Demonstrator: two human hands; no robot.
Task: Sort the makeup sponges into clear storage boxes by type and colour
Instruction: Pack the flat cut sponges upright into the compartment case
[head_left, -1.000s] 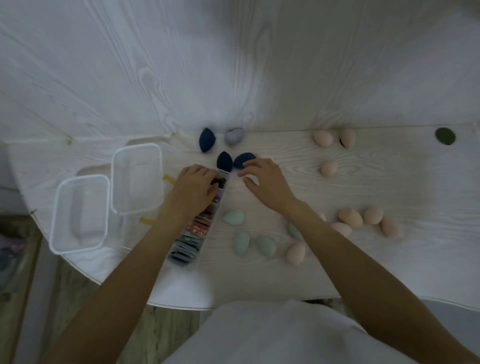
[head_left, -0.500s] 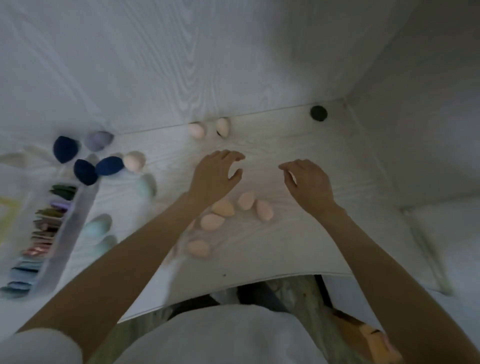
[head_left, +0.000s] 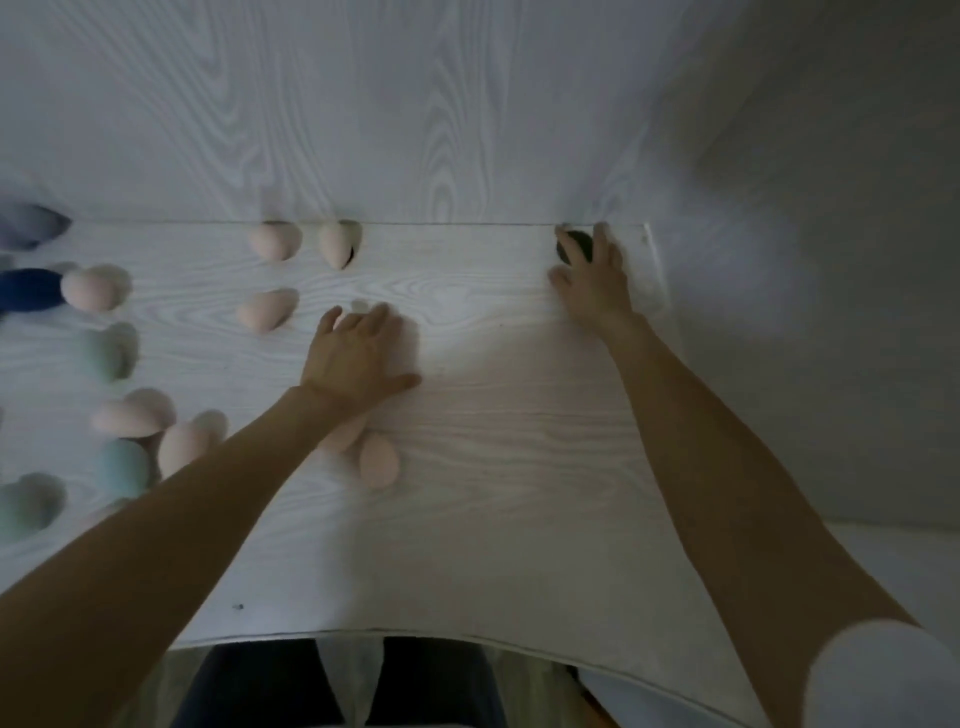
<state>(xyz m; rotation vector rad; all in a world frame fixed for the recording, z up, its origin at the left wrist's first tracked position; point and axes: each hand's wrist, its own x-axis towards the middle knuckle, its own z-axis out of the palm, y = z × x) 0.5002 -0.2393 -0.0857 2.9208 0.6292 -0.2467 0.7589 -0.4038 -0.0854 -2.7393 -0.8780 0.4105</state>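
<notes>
Two hands reach over a white wood-grain bench strewn with egg-shaped sponges.

The right hand (head_left: 592, 280), fingers spread, touches one dark round sponge (head_left: 575, 245) in the far right corner by the wall. The left hand (head_left: 358, 353) lies flat and spread, partly covering a sponge. At least seven peach sponges (head_left: 265, 309) show, three mint ones (head_left: 109, 353) and two blue at the left edge; the bench between the arms lies bare.

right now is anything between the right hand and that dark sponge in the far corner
Nothing visible. The right hand is already over the dark sponge, fingers across it, with bare table around. Whether it is gripped cannot be told.
</notes>
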